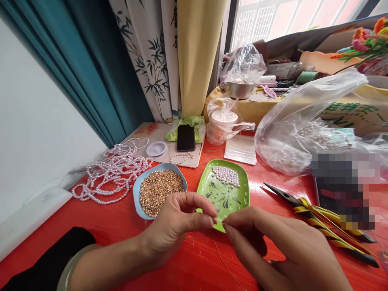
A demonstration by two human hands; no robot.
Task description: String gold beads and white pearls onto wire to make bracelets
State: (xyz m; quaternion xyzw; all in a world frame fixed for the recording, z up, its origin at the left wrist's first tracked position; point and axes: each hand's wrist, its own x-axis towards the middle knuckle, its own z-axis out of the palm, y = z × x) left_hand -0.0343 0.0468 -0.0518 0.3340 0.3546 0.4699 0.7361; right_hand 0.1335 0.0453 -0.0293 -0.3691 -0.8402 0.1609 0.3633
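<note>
My left hand [178,222] and my right hand [285,246] meet in a pinch over the near edge of a green tray [239,198]. Between the fingertips is something tiny, perhaps a bead, and a thin clear thread [226,264] runs down from it across the red table [121,218]. White pearl beads [226,176] lie in rows at the tray's far end. Just left of my left hand stands a blue dish [137,190] heaped with small gold beads [160,190].
Pearl strands [112,171] sprawl at the left. Yellow-and-black pliers [321,220] lie to the right. A phone [186,138], a thread spool [157,148], a stack of small clear bags [241,149] and a large plastic bag of pearls [300,133] sit behind.
</note>
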